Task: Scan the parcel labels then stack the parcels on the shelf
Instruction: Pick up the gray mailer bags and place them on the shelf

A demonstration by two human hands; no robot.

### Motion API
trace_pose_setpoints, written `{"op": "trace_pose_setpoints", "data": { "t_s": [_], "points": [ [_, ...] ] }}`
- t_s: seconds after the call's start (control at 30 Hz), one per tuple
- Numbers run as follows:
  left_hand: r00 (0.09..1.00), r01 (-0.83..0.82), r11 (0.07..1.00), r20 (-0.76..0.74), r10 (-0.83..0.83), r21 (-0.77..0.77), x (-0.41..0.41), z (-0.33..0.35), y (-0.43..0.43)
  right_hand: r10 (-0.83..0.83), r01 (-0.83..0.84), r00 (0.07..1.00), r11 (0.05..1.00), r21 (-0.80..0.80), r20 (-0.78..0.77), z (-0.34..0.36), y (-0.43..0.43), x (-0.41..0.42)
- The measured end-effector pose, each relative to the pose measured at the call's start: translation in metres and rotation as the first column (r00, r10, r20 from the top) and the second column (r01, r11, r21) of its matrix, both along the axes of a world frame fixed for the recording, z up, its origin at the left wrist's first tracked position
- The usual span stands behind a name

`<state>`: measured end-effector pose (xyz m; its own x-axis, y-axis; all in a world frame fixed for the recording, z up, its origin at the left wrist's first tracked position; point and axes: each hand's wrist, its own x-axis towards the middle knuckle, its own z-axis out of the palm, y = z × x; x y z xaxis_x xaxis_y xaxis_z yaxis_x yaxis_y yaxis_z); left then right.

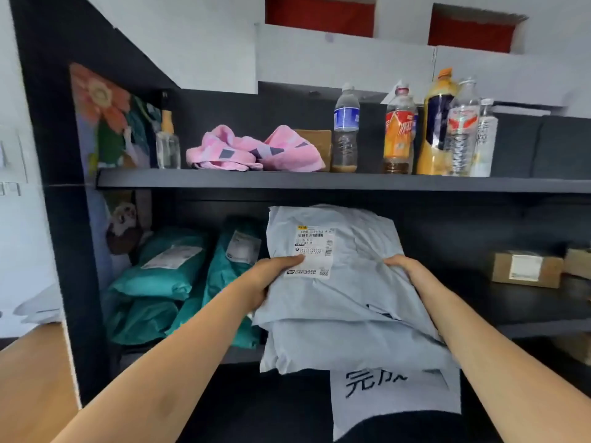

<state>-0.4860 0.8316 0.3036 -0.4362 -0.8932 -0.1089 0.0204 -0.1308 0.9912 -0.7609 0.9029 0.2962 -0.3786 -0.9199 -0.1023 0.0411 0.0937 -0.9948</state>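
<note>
A pale grey parcel bag with a white shipping label is held at the front of the lower shelf. It rests on a second grey bag of the same kind. My left hand grips the top bag's left edge, thumb on the label. On the bag's right side my right hand holds it. Several teal parcel bags with white labels are piled at the left of this shelf.
A small cardboard box sits at the right of the lower shelf. The upper shelf carries a pink towel and several bottles. A paper sign with handwriting hangs below the grey bags. A wooden surface lies lower left.
</note>
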Motion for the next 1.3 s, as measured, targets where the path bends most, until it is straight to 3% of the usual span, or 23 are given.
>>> {"op": "trace_pose_setpoints", "data": {
  "t_s": [0.23,0.3,0.37,0.43,0.5,0.63,0.73,0.8,0.87,0.93,1.0,1.07,1.13,1.3],
  "points": [
    [0.988,-0.105,0.994,0.112,0.104,0.005,-0.031,0.024,-0.095,0.047,-0.047,0.999,0.999,-0.024,-0.026,0.005,-0.124,-0.024],
    [0.969,-0.209,0.978,0.129,0.21,-0.025,-0.027,0.007,-0.114,0.096,-0.095,0.995,0.995,0.028,-0.041,-0.005,-0.152,-0.024],
    [0.914,-0.358,0.929,0.169,0.369,-0.091,-0.024,-0.014,-0.133,0.142,-0.135,0.988,0.985,0.108,-0.062,-0.022,-0.179,-0.023],
    [0.843,-0.406,0.892,0.298,0.449,-0.197,-0.029,-0.028,-0.137,0.185,-0.17,0.98,0.971,0.17,-0.073,-0.037,-0.196,-0.023],
    [0.748,-0.365,0.886,0.476,0.462,-0.286,-0.039,-0.036,-0.14,0.214,-0.202,0.976,0.962,0.185,-0.047,-0.045,-0.204,-0.022],
    [0.628,-0.316,0.894,0.636,0.448,-0.318,-0.048,-0.034,-0.146,0.224,-0.217,0.974,0.963,0.158,-0.031,-0.049,-0.205,-0.024],
    [0.598,-0.274,0.896,0.668,0.443,-0.348,-0.053,-0.029,-0.146,0.24,-0.234,0.971,0.954,0.187,-0.006,-0.06,-0.19,-0.027],
    [0.548,-0.221,0.862,0.673,0.497,-0.456,-0.059,-0.023,-0.139,0.266,-0.264,0.964,0.934,0.239,0.024,-0.061,-0.176,-0.029],
    [0.463,-0.153,0.798,0.671,0.579,-0.583,-0.059,-0.015,-0.135,0.271,-0.248,0.96,0.94,0.233,-0.073,-0.053,-0.176,-0.032],
    [0.452,-0.156,0.714,0.593,0.666,-0.683,-0.05,-0.001,-0.13,0.181,-0.121,0.915,0.975,0.184,-0.361,-0.036,-0.182,-0.033],
    [0.513,-0.164,0.631,0.481,0.711,-0.758,-0.039,0.012,-0.124,0.081,-0.018,0.719,0.995,0.098,-0.691,-0.015,-0.181,-0.026],
    [0.554,-0.165,0.602,0.431,0.712,-0.781,-0.029,0.018,-0.111,0.008,-0.014,0.521,1.0,0.001,-0.854,0.004,-0.168,-0.008],
    [0.57,-0.151,0.579,0.408,0.714,-0.801,-0.019,0.016,-0.091,-0.042,-0.1,0.456,0.99,-0.099,-0.889,0.015,-0.148,0.02],
    [0.521,-0.144,0.564,0.422,0.742,-0.813,0.044,-0.001,-0.037,-0.042,-0.383,0.478,0.889,-0.251,-0.877,0.011,-0.098,0.123]
  ]
}}
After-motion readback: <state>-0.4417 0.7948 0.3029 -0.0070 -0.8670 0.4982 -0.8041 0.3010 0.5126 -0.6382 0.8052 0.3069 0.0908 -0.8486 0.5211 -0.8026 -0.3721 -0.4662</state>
